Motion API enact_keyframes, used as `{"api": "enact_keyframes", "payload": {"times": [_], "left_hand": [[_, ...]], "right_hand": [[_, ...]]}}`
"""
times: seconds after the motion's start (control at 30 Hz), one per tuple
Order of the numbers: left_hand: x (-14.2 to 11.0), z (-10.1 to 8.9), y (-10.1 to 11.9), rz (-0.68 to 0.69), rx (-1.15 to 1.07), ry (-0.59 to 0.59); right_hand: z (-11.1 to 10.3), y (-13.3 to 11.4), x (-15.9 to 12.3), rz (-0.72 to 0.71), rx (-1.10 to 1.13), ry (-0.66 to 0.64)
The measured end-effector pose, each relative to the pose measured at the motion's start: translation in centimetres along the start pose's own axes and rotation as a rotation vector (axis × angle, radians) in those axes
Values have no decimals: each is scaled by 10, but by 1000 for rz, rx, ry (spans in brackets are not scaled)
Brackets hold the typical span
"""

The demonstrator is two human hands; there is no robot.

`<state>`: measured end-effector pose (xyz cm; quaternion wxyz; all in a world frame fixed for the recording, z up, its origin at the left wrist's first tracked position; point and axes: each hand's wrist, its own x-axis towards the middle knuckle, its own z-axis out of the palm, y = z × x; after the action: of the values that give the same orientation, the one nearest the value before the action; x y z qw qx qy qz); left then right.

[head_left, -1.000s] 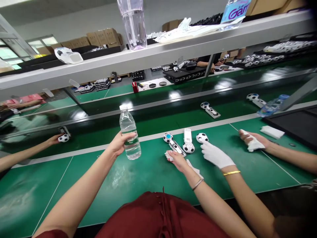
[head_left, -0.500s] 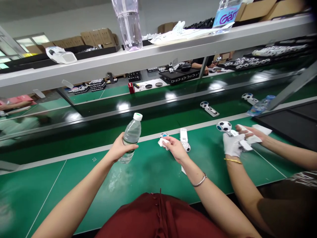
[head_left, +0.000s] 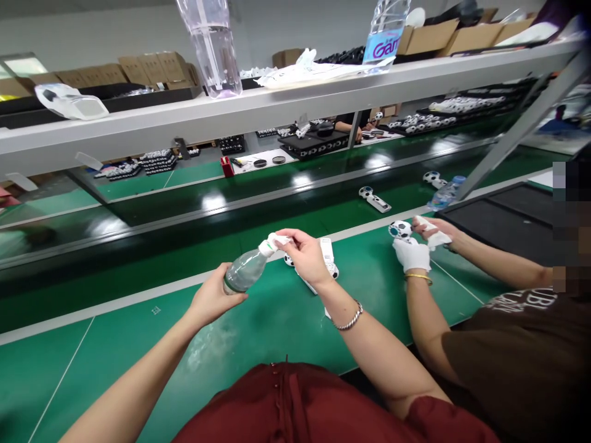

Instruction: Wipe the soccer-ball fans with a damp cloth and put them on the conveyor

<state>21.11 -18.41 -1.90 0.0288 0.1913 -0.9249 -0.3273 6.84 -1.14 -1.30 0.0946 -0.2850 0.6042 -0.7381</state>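
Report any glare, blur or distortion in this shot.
Head view: white glare on the glossy dark-green strip beyond the green tabletop; head view: the pale-green shape at the left edge is blurred; head view: the long grey metal shelf slants, likely tilt or lens stretch; head view: the clear plastic bottle is outlined clearly.

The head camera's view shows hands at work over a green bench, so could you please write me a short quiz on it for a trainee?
1. Multiple choice: what colour is the glove on the neighbouring co-worker? a) black; b) white; c) red.
2. True or false: the person's left hand holds the water bottle upright.
3. Fill in the blank: the person's right hand is at the bottle's ____.

Key: 1. b; 2. false, the bottle is tilted; 3. cap.
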Motion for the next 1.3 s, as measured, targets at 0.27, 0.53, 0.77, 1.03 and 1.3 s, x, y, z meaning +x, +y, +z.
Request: {"api": "enact_keyframes", "payload": {"times": [0.27,0.53,0.77,1.03,1.3], "left_hand": [[-1,-2,6,-3,278,84],[-2,-10,16,122,759,203],[-3,-29,43,368,1167,328],[10,-34,44,408,1061,325],[29,41,9,116,-115,82]], "right_hand": [[1,10,-18,-93,-201,-28],[9,47,-26,215,191,79],[30,80,-35,385,458,186],[20,60,-33,241,269,287],[-7,6,-37,-475,-569,79]]}}
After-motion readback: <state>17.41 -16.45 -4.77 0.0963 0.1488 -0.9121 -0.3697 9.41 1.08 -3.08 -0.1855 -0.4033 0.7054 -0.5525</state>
